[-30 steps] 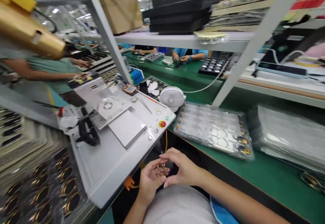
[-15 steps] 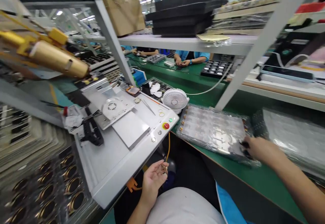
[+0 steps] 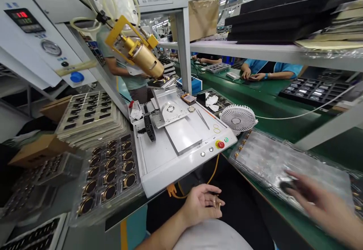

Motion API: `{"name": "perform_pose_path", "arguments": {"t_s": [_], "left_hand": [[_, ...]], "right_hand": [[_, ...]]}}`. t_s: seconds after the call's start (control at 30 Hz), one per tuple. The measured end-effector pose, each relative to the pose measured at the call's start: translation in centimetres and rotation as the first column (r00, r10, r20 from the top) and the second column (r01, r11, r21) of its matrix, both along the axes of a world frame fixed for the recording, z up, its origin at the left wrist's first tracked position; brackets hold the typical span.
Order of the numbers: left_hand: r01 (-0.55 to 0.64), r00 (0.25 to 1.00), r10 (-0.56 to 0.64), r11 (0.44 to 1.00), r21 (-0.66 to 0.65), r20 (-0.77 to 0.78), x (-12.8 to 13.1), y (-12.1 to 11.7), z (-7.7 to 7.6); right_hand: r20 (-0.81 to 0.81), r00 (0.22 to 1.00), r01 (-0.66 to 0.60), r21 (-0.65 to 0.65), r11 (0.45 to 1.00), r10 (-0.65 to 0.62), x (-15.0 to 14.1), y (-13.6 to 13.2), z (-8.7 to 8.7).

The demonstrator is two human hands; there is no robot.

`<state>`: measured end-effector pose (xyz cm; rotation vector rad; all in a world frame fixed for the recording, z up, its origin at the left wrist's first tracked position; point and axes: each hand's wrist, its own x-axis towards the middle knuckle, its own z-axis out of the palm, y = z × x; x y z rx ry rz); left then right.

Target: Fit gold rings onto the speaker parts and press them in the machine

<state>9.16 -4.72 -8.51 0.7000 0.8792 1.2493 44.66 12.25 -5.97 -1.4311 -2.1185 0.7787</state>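
Observation:
Low in the middle, my left hand [image 3: 198, 204] is turned palm up with its fingers curled round a small gold-coloured metal part [image 3: 217, 203], mostly hidden by the fingers. My right hand [image 3: 317, 201], smeared by motion, pinches a small dark piece [image 3: 287, 185] between thumb and fingers. It is above a clear plastic tray [image 3: 241, 164] covered by a whitish translucent sheet [image 3: 263, 148]. Gold-edged parts show along the tray's left side. To the left, another clear tray [image 3: 81, 219] holds rows of round black parts with gold rims.
A white press machine bed [image 3: 153, 182] with a metal fixture [image 3: 171, 110], tweezers [image 3: 203, 119] and a red button [image 3: 220, 144] stands at centre. A gold cylinder head [image 3: 147, 61] hangs above it. A white fan [image 3: 238, 118] sits beside the covered tray. Co-workers sit across the green bench [image 3: 266, 104].
The view has swung left, bringing the machine's display and the left trays into sight. My right hand has moved from the covered tray's right edge to over its sheet, holding the dark piece.

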Motion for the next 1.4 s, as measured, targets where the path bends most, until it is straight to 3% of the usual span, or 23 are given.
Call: {"name": "perform_pose_path", "arguments": {"t_s": [0.07, 0.1, 0.17, 0.27, 0.37, 0.5, 0.77, 0.9, 1.0, 1.07, 1.17, 1.3, 1.4], "left_hand": [[0.104, 0.995, -0.103, 0.992, 0.070, -0.010, 0.3, 0.3, 0.6], [0.128, 0.992, -0.127, 0.986, 0.110, -0.013, 0.3, 0.5, 0.8], [0.116, 0.993, -0.116, 0.979, 0.166, -0.012, -0.1, 0.5, 1.2], [0.023, 1.000, -0.021, 0.987, 0.161, -0.017, -1.4, -0.2, 1.5], [-0.044, 0.999, 0.047, 0.992, 0.119, -0.019, -2.6, -1.4, 1.7], [-0.106, 0.993, 0.101, 0.991, 0.083, 0.061, -3.0, -2.5, 1.8], [-0.157, 0.971, 0.150, 0.987, 0.021, 0.187, -2.6, -2.4, 0.8], [-0.194, 0.968, 0.189, 0.981, 0.018, 0.165, -2.7, -1.9, 1.4], [-0.252, 0.956, 0.248, 0.968, 0.005, 0.158, -3.0, -1.7, 2.0], [-0.266, 0.953, 0.263, 0.964, 0.003, 0.150, -3.2, -1.8, 2.3], [-0.270, 0.957, 0.265, 0.963, 0.024, 0.120, -3.5, -2.2, 2.6], [-0.292, 0.956, 0.290, 0.953, 0.075, 0.037, -4.1, -3.2, 3.2], [-0.286, 0.950, 0.301, 0.946, 0.153, -0.088, -4.7, -4.0, 3.7]], "right_hand": [[-0.230, 0.959, -0.205, -0.161, 0.965, 0.165, -7.8, -2.9, 1.9], [-0.315, 0.914, -0.336, -0.232, 0.913, 0.257, -11.4, -4.1, 2.5], [-0.443, 0.829, -0.453, -0.174, 0.874, 0.342, -16.8, -5.7, 3.1], [-0.469, 0.798, -0.423, 0.012, 0.906, 0.379, -20.8, -6.4, 2.8], [-0.479, 0.748, -0.467, 0.111, 0.877, 0.459, -21.7, -6.2, 2.3], [-0.484, 0.697, -0.538, 0.135, 0.832, 0.530, -21.9, -6.5, 2.1], [-0.466, 0.703, -0.504, 0.208, 0.838, 0.538, -22.1, -7.0, 1.9], [-0.443, 0.699, -0.529, 0.209, 0.822, 0.562, -22.3, -6.0, 3.3], [-0.473, 0.745, -0.457, 0.153, 0.876, 0.471, -23.4, -3.6, 5.2], [-0.513, 0.794, -0.363, 0.030, 0.931, 0.326, -24.9, -1.2, 6.3], [-0.521, 0.839, -0.259, -0.132, 0.957, 0.156, -27.9, 2.2, 7.2], [-0.456, 0.885, -0.171, -0.144, 0.975, 0.087, -30.6, 4.7, 7.3], [-0.411, 0.911, -0.055, -0.098, 0.994, 0.010, -30.1, 4.1, 7.0]]}}
